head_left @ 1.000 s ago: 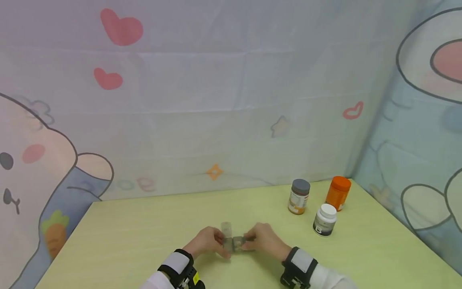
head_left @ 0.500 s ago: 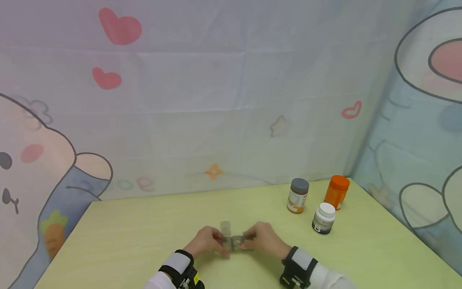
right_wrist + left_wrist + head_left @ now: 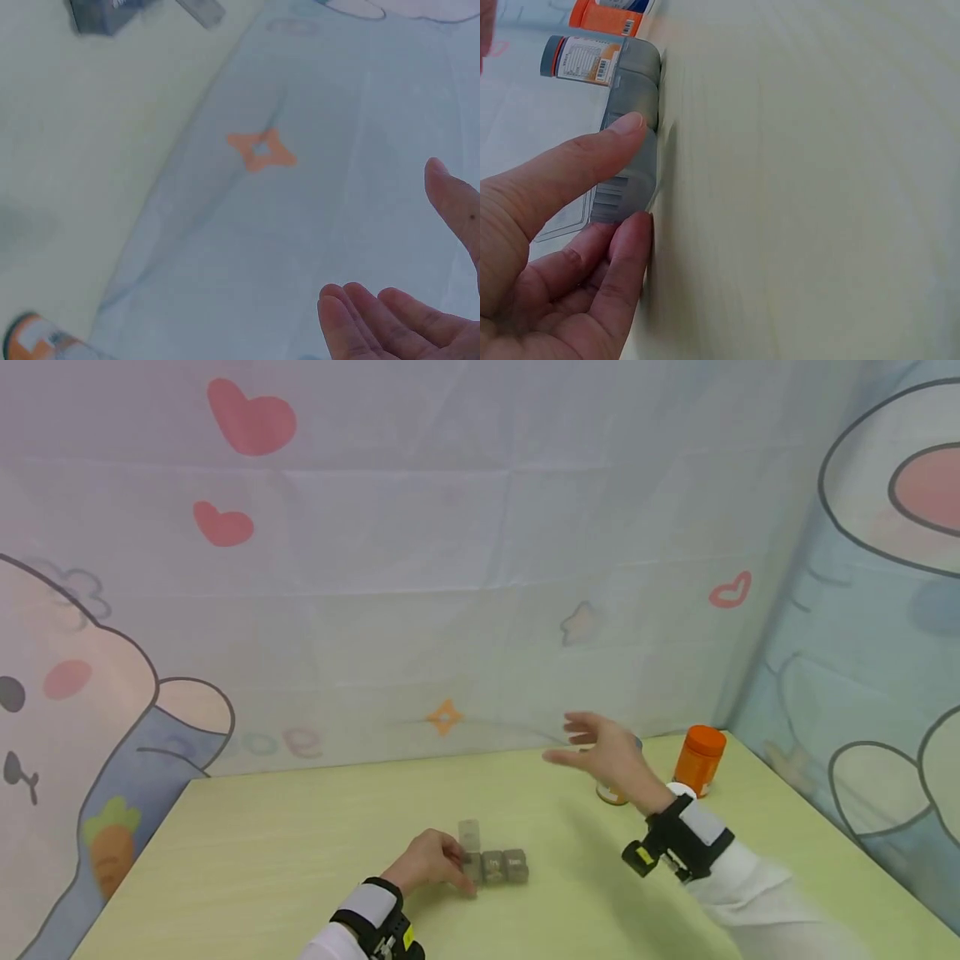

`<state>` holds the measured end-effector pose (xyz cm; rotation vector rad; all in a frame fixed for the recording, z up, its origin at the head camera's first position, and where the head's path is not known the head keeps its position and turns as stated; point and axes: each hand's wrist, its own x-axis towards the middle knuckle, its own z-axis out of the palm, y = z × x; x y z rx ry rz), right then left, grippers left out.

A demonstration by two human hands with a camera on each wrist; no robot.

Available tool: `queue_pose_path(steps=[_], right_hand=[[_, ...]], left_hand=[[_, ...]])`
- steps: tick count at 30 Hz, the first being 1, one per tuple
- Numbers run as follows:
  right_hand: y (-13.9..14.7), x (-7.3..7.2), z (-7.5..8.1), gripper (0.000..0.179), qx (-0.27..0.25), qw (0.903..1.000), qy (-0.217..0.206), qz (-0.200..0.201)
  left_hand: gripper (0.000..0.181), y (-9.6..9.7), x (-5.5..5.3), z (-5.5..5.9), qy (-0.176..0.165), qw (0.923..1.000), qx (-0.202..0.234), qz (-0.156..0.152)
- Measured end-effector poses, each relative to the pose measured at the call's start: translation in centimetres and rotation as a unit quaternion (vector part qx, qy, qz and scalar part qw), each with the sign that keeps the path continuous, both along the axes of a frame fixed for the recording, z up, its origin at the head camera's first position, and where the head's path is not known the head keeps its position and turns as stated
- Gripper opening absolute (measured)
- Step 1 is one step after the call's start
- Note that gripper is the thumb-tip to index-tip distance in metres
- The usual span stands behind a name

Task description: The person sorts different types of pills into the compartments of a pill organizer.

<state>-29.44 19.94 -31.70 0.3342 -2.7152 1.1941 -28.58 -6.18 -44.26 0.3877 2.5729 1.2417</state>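
A grey translucent pill organizer (image 3: 505, 867) lies on the table, its left-end lid (image 3: 468, 834) standing open. My left hand (image 3: 430, 862) pinches that left end; in the left wrist view the thumb (image 3: 592, 161) presses one side and the fingers bear on the end. My right hand (image 3: 613, 762) hovers empty above the back right of the table, thumb and fingers spread apart. It covers most of a grey-capped bottle (image 3: 611, 794), which shows fully labelled in the left wrist view.
An orange bottle (image 3: 700, 762) stands at the back right corner. A white-capped bottle (image 3: 682, 789) is mostly hidden behind the right wrist. A printed cloth (image 3: 495, 568) hangs along the table's back edge.
My right hand has let go of the pill organizer's right end and moved up and right, in front of the bottles. The left hand has kept its place.
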Motion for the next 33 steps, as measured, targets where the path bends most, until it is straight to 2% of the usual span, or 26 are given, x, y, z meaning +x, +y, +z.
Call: queue_pose_path(steps=[3, 6, 9, 12, 16, 21, 27, 33], right_hand=[[2.6, -0.7, 2.4, 0.083, 0.004, 0.9995, 0.001, -0.03], [5.2, -1.4, 4.0, 0.09, 0.009, 0.998, 0.002, -0.063], [8.0, -2.2, 4.4, 0.094, 0.0, 0.9961, 0.003, -0.088], [10.8, -2.9, 4.3, 0.098, 0.005, 0.9937, 0.003, -0.112], [13.9, -3.4, 3.8, 0.101, 0.044, 0.99, 0.0, -0.134], [16.7, -3.9, 2.4, 0.105, 0.083, 0.9866, -0.012, -0.14], [18.7, -4.1, -0.1, 0.107, 0.081, 0.9858, -0.021, -0.146], [20.0, -4.7, -3.1, 0.107, 0.081, 0.9826, -0.043, -0.161]], left_hand=[[0.029, 0.0, -0.1, -0.1, 0.001, 1.0, -0.002, 0.0], [0.029, -0.1, 0.0, 0.0, 0.001, 1.0, 0.0, 0.003], [0.03, -0.1, 0.1, 0.1, -0.001, 1.0, 0.003, 0.004], [0.03, -0.1, 0.1, 0.2, -0.005, 1.0, 0.003, 0.004], [0.03, -0.1, 0.1, 0.2, -0.013, 0.9999, 0.001, 0.004], [0.03, -0.4, 0.4, 0.3, -0.018, 0.9998, 0.006, 0.003], [0.031, -0.7, 0.7, 0.8, -0.008, 1.0, -0.001, 0.001], [0.031, -0.7, 0.7, 1.0, -0.016, 0.9998, -0.004, 0.006]])
